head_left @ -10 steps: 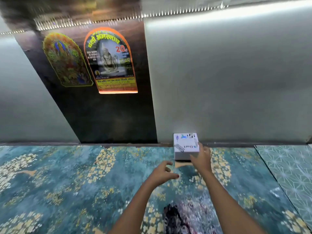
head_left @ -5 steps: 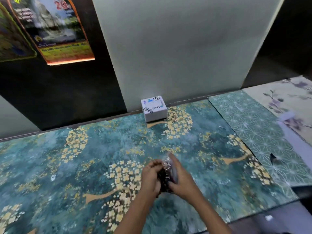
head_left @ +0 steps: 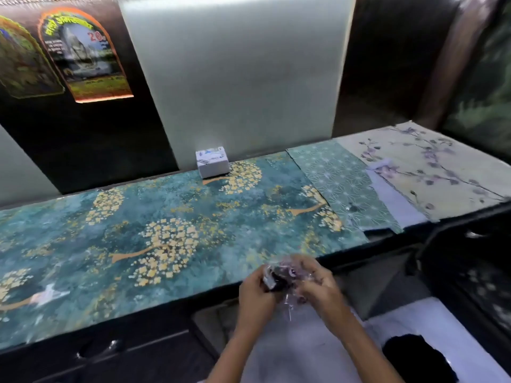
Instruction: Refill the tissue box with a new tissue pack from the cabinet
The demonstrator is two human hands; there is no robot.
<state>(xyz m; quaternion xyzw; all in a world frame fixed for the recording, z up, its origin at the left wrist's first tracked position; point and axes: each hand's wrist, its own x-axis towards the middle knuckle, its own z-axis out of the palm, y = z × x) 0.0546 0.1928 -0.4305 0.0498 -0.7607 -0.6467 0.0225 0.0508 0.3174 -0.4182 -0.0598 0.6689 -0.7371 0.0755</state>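
Note:
A small white tissue box (head_left: 212, 162) with blue print stands at the back of the counter against the pale wall panel. Both hands are close to me at the counter's front edge, far from the box. My left hand (head_left: 255, 293) and my right hand (head_left: 320, 286) together grip a dark pack in crinkled clear plastic wrap (head_left: 279, 275). The pack is blurred and partly hidden by my fingers.
The counter (head_left: 138, 230) is covered with a teal sheet with yellow blossoms, then a teal star-pattern sheet (head_left: 340, 183) and a pale floral sheet (head_left: 431, 167) to the right. Dark cabinet fronts (head_left: 124, 352) run below. Posters (head_left: 85, 56) hang on the dark wall at left.
My hands left the tissue box, picked up the wrapped pack and drew back to the counter's front edge. The view pulled back and swung to the right.

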